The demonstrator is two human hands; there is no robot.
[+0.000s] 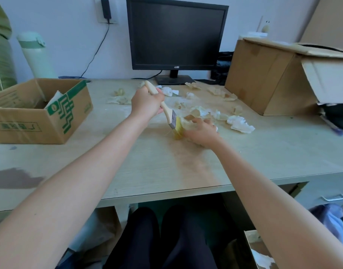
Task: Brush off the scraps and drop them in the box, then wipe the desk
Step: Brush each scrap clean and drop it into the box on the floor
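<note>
My left hand (147, 102) grips the wooden handle of a flat paintbrush (171, 118); its yellow bristles press on the desk (166, 167). Just right of the bristles my right hand (201, 132) lies cupped over a small heap of scraps; whether it grips any is hidden. Crumpled white and yellowish paper scraps (240, 124) lie scattered over the back half of the desk. An open cardboard box with green print (66, 113) stands at the left, with some paper inside.
A dark monitor (175, 35) stands at the back centre. A large cardboard box (269, 78) with open flaps fills the back right. A pale green bottle (35, 53) stands behind the left box. A drawer (329, 197) sits under the desk's right edge.
</note>
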